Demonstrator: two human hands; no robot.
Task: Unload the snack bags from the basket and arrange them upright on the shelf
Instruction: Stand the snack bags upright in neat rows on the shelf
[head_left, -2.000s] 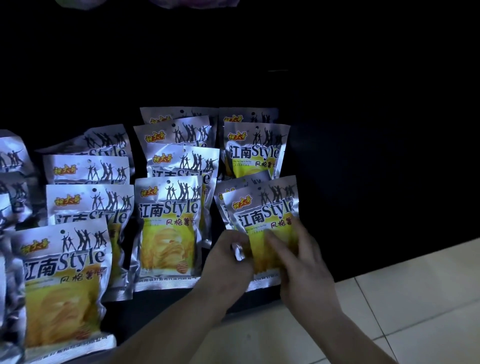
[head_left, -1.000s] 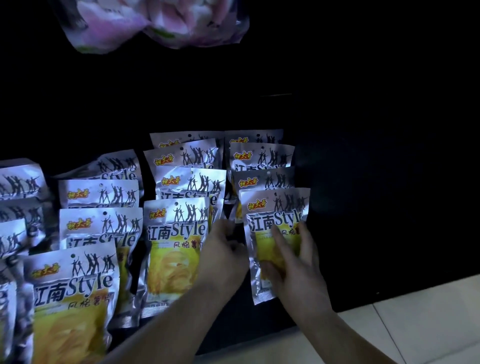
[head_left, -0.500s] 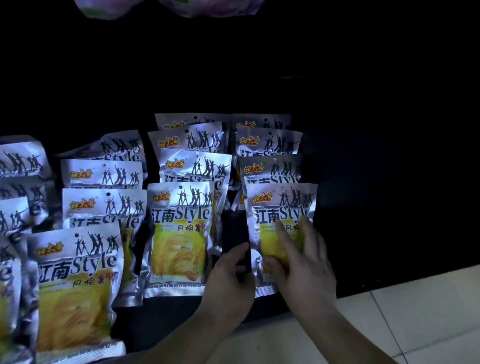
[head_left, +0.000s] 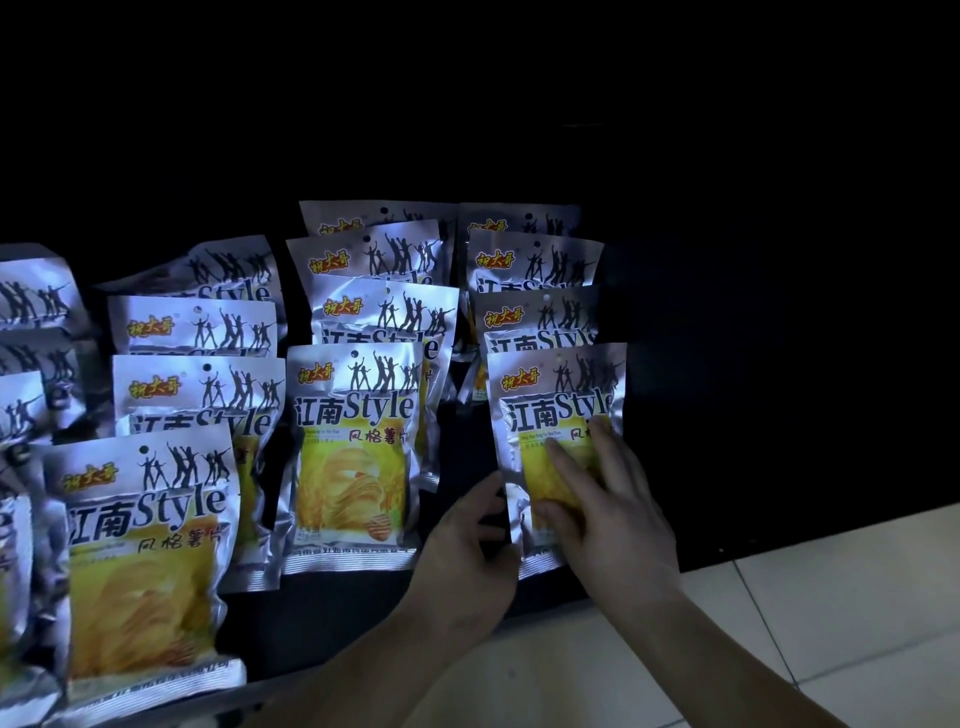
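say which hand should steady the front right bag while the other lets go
Right, probably: the right hand lies flat on the bag, the left hand only meets its left edge.

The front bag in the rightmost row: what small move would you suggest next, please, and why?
The front bag stands upright before its row, right hand flat on its face, left hand at its lower left edge. It looks placed, so probably ease both hands off gently.

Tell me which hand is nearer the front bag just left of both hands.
Left. The left hand sits just right of the front bag; the right hand lies farther right, on the neighbouring bag.
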